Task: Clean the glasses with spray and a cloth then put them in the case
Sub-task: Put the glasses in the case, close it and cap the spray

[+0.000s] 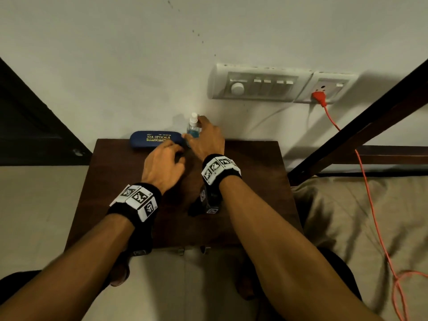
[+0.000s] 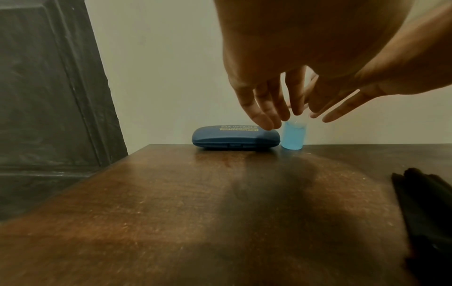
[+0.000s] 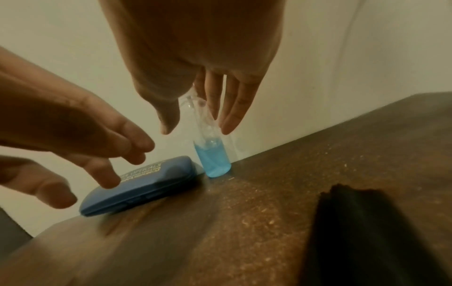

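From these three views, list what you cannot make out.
1. Glasses: none visible; the shut blue hard-shell glasses case hides its contents.
2. Right hand grip on the clear spray bottle of blue liquid: contact unclear; fingers cover the neck in the right wrist view.
3. Small gold print on the case: too small in the head view.
4. Black object on the brown wooden table: dark, cut by the frame edge.

Your head camera looks steeply down on the tabletop [image 1: 243,181] toward the wall. Both wrist cameras sit low and close over its surface, facing the wall, sharing the blue case [image 2: 234,139] and spray bottle [image 3: 214,158].
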